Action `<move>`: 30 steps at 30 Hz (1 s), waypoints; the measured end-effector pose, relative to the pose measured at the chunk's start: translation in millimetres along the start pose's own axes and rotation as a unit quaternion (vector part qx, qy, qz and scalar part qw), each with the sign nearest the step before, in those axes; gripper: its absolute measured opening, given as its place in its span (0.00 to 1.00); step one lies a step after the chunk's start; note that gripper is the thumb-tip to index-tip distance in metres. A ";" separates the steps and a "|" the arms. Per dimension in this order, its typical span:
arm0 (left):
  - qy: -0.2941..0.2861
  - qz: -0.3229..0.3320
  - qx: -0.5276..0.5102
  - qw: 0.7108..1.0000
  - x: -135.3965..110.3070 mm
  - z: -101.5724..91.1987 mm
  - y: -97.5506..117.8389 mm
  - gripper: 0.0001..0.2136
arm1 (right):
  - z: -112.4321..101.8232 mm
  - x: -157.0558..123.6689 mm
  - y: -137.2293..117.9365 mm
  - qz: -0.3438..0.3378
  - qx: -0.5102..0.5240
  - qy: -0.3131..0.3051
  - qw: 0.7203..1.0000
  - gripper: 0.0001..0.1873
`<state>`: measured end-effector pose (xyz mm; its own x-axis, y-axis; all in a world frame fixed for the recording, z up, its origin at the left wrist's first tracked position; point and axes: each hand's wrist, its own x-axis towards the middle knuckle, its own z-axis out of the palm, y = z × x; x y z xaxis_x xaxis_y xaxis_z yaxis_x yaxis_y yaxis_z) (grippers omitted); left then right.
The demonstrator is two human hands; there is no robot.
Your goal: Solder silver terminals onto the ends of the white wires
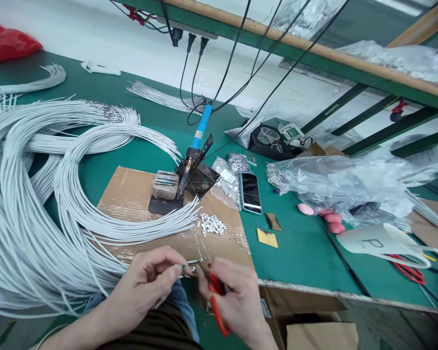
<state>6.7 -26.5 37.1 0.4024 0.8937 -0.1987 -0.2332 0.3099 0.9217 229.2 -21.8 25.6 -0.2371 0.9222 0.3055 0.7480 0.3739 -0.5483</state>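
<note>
My left hand (146,284) pinches the end of a thin white wire (190,263) at the near edge of the table. My right hand (233,296) is closed round a red-handled cutter (217,301), its tip at the wire's end. Just beyond my hands, a cardboard sheet (131,194) bears a small pile of white connectors (211,224). The stripped ends of a white wire bundle (131,226) also lie on the sheet. A blue-handled soldering iron (200,129) rests in a stand behind it, beside a small fan (199,177).
Big loops of white wire (29,204) cover the left of the green table (299,248). A phone (250,192), plastic bags (350,180), pink pieces (332,218), a white jug (379,240) and red scissors (409,272) lie to the right. Black cables (241,43) hang from above.
</note>
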 end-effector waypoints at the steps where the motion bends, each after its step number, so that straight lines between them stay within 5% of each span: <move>1: 0.001 -0.003 -0.006 1.000 1.0 -0.6 0.3 0.23 | -7.1 -0.8 11.3 0.048 -0.017 0.021 0.998 0.25; 3: 0.013 -0.010 -0.023 1.000 3.2 -2.0 1.7 0.22 | -30.4 0.4 41.0 0.170 -0.066 0.085 0.979 0.25; 7: 0.035 -0.081 -0.106 0.990 7.3 -4.3 5.2 0.20 | -93.7 9.2 107.8 0.400 -0.188 0.155 0.884 0.18; 10: 0.044 -0.123 -0.172 0.976 11.2 -6.3 4.1 0.17 | -126.0 13.2 138.7 0.485 -0.226 0.133 0.834 0.22; 13: 0.047 -0.133 -0.195 0.971 16.3 -9.1 -2.0 0.17 | -132.1 11.3 144.6 0.514 -0.250 0.142 0.808 0.30; 15: 0.049 -0.137 -0.196 0.970 19.7 -10.5 -6.5 0.16 | -122.2 6.9 135.9 0.498 -0.255 0.174 0.811 0.31; 19: 0.065 -0.127 -0.193 0.971 24.9 -9.9 -9.6 0.17 | -72.9 -2.9 90.3 0.379 -0.161 0.206 0.888 0.37; 21: 0.072 -0.120 -0.187 0.972 26.8 -8.6 -7.6 0.17 | -38.8 -2.9 57.7 0.307 -0.055 0.191 0.931 0.29; 22: 0.073 -0.120 -0.182 0.973 27.5 -8.0 -6.2 0.18 | -21.9 -1.1 41.1 0.217 0.094 0.189 0.953 0.20; 26: 0.068 -0.118 -0.150 0.979 29.8 -7.6 -2.3 0.19 | 26.8 12.7 -11.1 0.131 0.278 0.109 0.945 0.08; 30: 0.060 -0.093 -0.124 0.986 32.0 -8.8 -4.2 0.19 | 35.4 20.7 -26.9 0.129 0.368 0.071 0.918 0.12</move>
<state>12.7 3.7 23.9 0.3554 0.8408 -0.4083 -0.3801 0.5290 0.7587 182.2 -9.2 19.1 0.0115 0.9868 0.1615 0.1351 0.1585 -0.9781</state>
